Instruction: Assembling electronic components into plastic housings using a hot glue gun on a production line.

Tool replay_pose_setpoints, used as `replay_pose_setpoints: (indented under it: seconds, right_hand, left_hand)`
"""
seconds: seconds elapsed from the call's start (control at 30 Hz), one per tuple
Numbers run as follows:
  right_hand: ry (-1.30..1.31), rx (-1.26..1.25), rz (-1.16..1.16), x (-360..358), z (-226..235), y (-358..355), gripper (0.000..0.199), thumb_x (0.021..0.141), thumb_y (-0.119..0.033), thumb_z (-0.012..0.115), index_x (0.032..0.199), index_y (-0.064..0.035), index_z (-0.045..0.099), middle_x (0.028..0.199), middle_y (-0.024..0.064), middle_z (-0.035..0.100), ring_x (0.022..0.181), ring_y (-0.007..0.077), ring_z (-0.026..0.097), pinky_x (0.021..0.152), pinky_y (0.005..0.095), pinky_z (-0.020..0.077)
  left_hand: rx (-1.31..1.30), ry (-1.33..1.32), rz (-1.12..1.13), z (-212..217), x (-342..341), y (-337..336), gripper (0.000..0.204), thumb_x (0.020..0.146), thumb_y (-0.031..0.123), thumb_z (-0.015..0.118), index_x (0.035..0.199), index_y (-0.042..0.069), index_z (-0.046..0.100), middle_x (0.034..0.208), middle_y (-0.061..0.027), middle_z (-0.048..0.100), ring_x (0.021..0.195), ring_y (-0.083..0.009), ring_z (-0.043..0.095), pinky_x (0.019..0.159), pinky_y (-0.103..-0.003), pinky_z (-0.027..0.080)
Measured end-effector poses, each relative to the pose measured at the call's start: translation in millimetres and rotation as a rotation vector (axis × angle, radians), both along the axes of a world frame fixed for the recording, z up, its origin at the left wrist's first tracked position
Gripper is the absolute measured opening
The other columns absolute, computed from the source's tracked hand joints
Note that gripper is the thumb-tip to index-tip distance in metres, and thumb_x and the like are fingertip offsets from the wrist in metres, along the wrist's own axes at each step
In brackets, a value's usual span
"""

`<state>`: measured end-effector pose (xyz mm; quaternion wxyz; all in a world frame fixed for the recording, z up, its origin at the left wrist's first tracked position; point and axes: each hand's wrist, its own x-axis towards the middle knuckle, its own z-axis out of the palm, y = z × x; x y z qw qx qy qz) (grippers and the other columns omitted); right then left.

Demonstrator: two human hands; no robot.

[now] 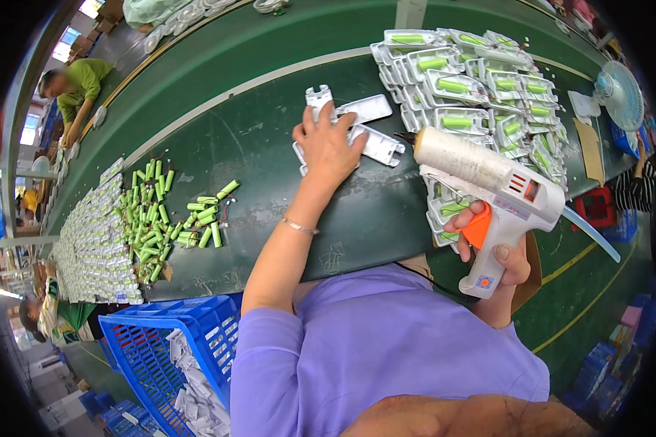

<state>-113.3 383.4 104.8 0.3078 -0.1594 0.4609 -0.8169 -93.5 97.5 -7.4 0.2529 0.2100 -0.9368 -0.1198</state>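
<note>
My left hand (pixel 329 151) reaches over the dark green table (pixel 270 189), fingers spread and touching a few white plastic housings. One housing (pixel 318 96) stands out past the fingertips. Another open housing (pixel 380 147) lies just right of the hand, and a shallow white shell (pixel 368 108) sits behind it. In my right hand (pixel 514 264) is a white hot glue gun (pixel 521 186), gripped by its handle, fingers at the orange trigger (pixel 478 227). Its dark nozzle points left toward the housings. A pale blue glue stick (pixel 592 234) sticks out of its back.
Rows of white housings with green cells (pixel 454 86) cover the table's right side. At left lie loose green battery cells (pixel 153 218) beside more stacked housings (pixel 95 251). A blue crate (pixel 175 328) holds white parts. A fan (pixel 619 95) stands right; a person (pixel 80 87) works far left.
</note>
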Motion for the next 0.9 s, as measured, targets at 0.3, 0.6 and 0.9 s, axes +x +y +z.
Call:
replay_pose_setpoints:
  seconds: [0.3, 0.6, 0.9]
  right_hand:
    - [0.042, -0.004, 0.074, 2, 4, -11, 0.070, 0.066, -0.031, 0.065, 0.121, 0.0085, 0.048, 0.100, 0.0236, 0.062, 0.095, 0.0377, 0.064, 0.055, 0.0277, 0.0525]
    - [0.023, 0.009, 0.069, 7, 3, -16, 0.069, 0.065, -0.026, 0.064, 0.122, 0.0092, 0.048, 0.103, 0.0225, 0.062, 0.096, 0.0362, 0.065, 0.057, 0.0286, 0.0528]
    - [0.010, 0.026, 0.107, 15, 5, -33, 0.071, 0.066, -0.026, 0.064, 0.126, 0.0081, 0.045, 0.104, 0.0221, 0.061, 0.097, 0.0352, 0.065, 0.059, 0.0287, 0.0521]
  left_hand:
    - [0.011, -0.071, -0.090, 12, 70, -27, 0.050, 0.076, 0.044, 0.072, 0.120, 0.022, 0.063, 0.141, -0.0126, 0.044, 0.133, -0.0376, 0.033, 0.104, -0.053, 0.022]
    - [0.085, 0.053, -0.121, 42, 132, -17, 0.036, 0.078, 0.014, 0.068, 0.113, 0.008, 0.062, 0.113, -0.0113, 0.061, 0.118, -0.0298, 0.049, 0.100, -0.045, 0.031]
    - [0.210, -0.060, -0.167, 38, 102, 56, 0.016, 0.080, 0.018, 0.069, 0.093, 0.007, 0.069, 0.082, -0.0118, 0.057, 0.069, -0.0287, 0.059, 0.062, -0.040, 0.047]
